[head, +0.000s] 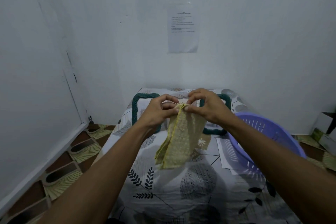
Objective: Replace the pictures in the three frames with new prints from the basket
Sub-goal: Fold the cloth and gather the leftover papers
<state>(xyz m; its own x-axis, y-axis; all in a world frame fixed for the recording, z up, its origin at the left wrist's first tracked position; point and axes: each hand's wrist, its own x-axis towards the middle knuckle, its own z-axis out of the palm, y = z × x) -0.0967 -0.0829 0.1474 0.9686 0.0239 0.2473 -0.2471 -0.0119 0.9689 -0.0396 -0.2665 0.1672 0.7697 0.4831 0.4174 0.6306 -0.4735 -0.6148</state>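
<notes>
A yellow-green patterned cloth (179,137) hangs in mid-air over the table (163,187), pinched at its top edge by both hands and drooping in loose folds. The left hand (158,110) grips the top edge with thumb and fingers closed on it; the right hand (204,104) pinches the same edge just beside it, fingertips nearly touching the left's.

Behind the hands lie two frames — a frame (143,109) wrapped in dark green cord on the left, and a second green frame (222,114) on the right, both partly hidden by the hands and cloth. What they hold cannot be made out.

To the right sits a purple slotted basket (269,140), with sheets of paper (224,152) lying against its near side. The table wears a leaf-printed cover. A printed sheet (182,28) is stuck on the wall behind.
</notes>
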